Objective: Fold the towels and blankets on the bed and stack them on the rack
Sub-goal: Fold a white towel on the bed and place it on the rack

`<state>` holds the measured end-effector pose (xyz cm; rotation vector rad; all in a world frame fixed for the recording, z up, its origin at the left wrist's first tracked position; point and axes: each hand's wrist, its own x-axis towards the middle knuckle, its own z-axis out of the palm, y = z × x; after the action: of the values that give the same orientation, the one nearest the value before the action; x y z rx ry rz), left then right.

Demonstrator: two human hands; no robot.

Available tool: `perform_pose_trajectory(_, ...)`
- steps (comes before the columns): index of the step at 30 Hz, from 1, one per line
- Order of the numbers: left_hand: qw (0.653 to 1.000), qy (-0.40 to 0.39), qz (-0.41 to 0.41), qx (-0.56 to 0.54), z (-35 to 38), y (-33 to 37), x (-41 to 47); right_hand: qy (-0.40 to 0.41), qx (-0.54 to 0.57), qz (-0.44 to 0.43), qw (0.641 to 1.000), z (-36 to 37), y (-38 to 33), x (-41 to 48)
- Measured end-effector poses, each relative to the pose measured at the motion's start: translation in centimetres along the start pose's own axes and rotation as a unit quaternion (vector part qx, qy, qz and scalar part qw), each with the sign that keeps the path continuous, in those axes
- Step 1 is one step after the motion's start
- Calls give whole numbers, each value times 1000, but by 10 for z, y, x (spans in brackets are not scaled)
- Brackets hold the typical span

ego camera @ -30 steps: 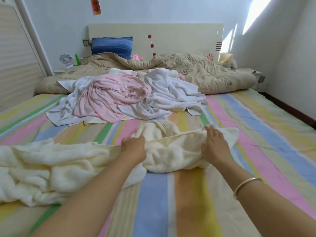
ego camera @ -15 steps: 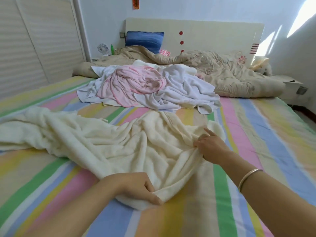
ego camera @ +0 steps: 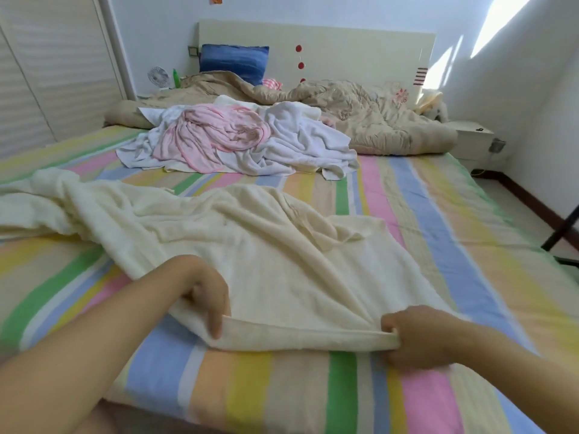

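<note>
Left hand and right hand at six o'clock, fingers pinching cream towel near edge, striped bed, pink-white pile at twelve o'clock

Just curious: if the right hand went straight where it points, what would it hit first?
The cream towel it pinches; the right hand points left along the near hem, so next probably comes the left hand.

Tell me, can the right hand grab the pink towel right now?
Probably not. The right hand is busy gripping the cream towel by its near edge, and the pink towel lies far up the bed.
</note>
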<state>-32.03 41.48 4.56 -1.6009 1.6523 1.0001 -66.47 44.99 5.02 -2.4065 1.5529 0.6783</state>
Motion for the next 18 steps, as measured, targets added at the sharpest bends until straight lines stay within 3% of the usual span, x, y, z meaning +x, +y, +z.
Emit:
perform_pose_trajectory(2, 998, -54, -42, 2, 12, 3, -7, -105, 105, -6, 989, 7, -4, -24)
perform_pose_trajectory(4, 994, -79, -60, -36, 22, 5, -12, -203, 252, -5, 946, 8, -1, -43)
perform_pose_trajectory(7, 993, 1, -68, -99, 19, 6, -18, -189, 363, 39, 912, 7, 17, -53)
perform_pose_trajectory(10, 977, 135, -50, -160, 0, 10, -17, -129, 342, 130, 922, -1, 38, -48)
perform_pose_trajectory(13, 951, 244, -9, -190, -16, 30, -2, -165, 238, 202, 936, 5, 44, -42)
perform_pose_trajectory(16, 933, 303, 63, -186, -24, 62, 16, -216, 203, 216, 930, 13, 34, -41)
perform_pose_trajectory(18, 920, 345, 115, -146, -24, 83, 26, -209, 242, 203, 926, 13, 27, -46)
